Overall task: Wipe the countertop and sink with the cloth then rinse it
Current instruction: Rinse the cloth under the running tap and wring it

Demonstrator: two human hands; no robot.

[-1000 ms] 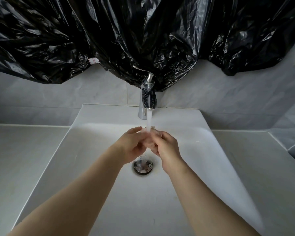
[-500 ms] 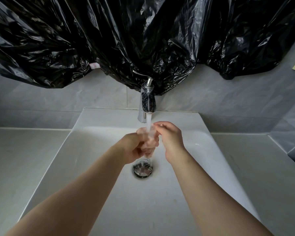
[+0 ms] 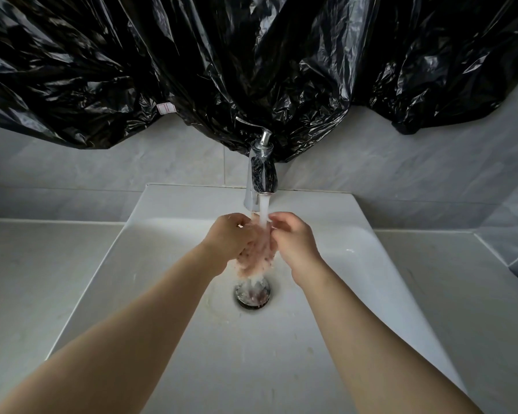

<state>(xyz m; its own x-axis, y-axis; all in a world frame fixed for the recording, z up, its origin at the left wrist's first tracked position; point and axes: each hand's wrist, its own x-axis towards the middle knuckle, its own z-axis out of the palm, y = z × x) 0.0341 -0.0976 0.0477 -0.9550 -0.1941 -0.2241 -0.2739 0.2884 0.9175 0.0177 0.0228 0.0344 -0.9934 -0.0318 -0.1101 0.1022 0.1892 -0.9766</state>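
Note:
Water runs from the chrome faucet point(image 3: 262, 171) into the white sink point(image 3: 192, 339). Both my hands meet under the stream, above the drain point(image 3: 253, 294). My left hand point(image 3: 229, 239) and my right hand point(image 3: 295, 239) each pinch a small pale pink cloth point(image 3: 256, 259). The cloth is wet and bunched, and it hangs down between the hands with water pouring through it. My fingers hide the cloth's upper edge.
A light countertop flanks the sink on the left point(image 3: 27, 279) and on the right point(image 3: 476, 294). Black plastic sheeting point(image 3: 251, 70) hangs over the grey tiled wall and reaches down to the faucet's top.
My hands have worked the cloth under the stream. The right hand rose, then came level with the left. The cloth now hangs lower between them.

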